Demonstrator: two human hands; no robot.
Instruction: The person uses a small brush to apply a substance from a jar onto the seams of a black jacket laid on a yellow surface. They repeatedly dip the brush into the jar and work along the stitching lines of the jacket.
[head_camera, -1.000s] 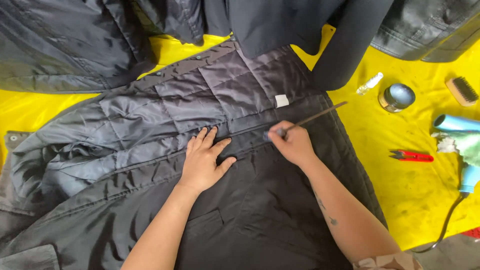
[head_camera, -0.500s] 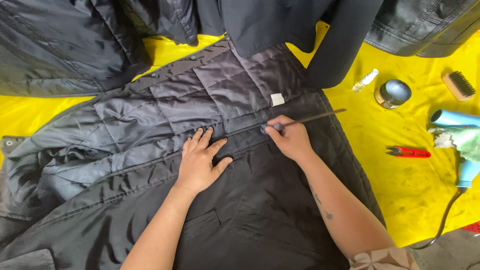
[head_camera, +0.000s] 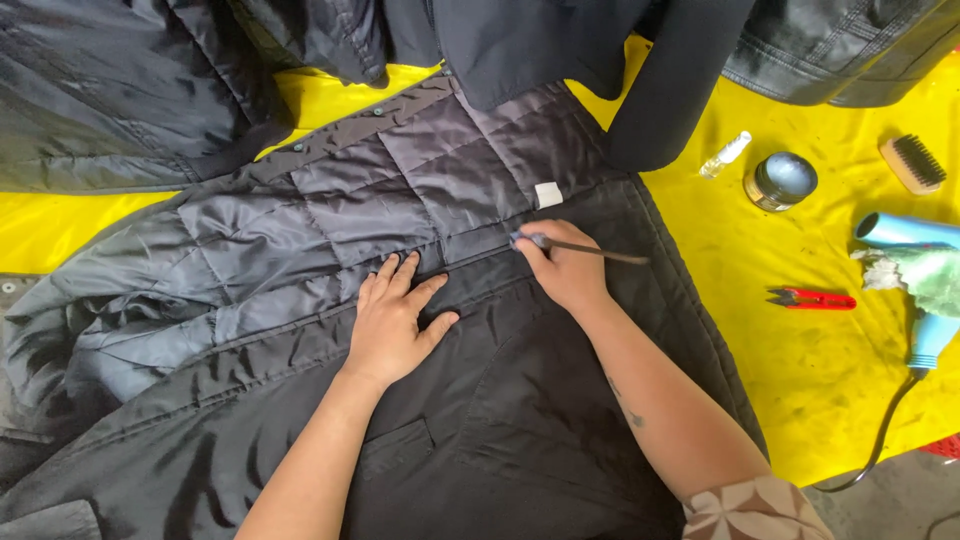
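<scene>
The right hand (head_camera: 568, 272) was closed in a pencil grip around a thin dark brush with a long straight handle (head_camera: 590, 250), its bristle tip pressed to the seam where the grey quilted lining met the black outer fabric of the large dark padded jacket (head_camera: 330, 230) spread open on the yellow cloth-covered table (head_camera: 820, 400). The brush lay almost level across the jacket, its long axis running left to right, tip pointing left toward the left hand (head_camera: 395, 325) and handle end trailing right toward the jacket's edge. That left hand lay flat, fingers spread wide, holding nothing, pinning the fabric just below the seam, left of the brush tip. By my reading the work was partway: the tip sat near the middle of the seam, below the small white label (head_camera: 548, 194) on the lining, and no difference between brushed and unbrushed stretches could be made out. Right of the jacket lay red snips (head_camera: 812, 298), a round dark tin (head_camera: 781, 181), a small clear bottle (head_camera: 725, 154), a wooden scrubbing brush (head_camera: 912, 164) and a light blue hair dryer (head_camera: 915, 275).
</scene>
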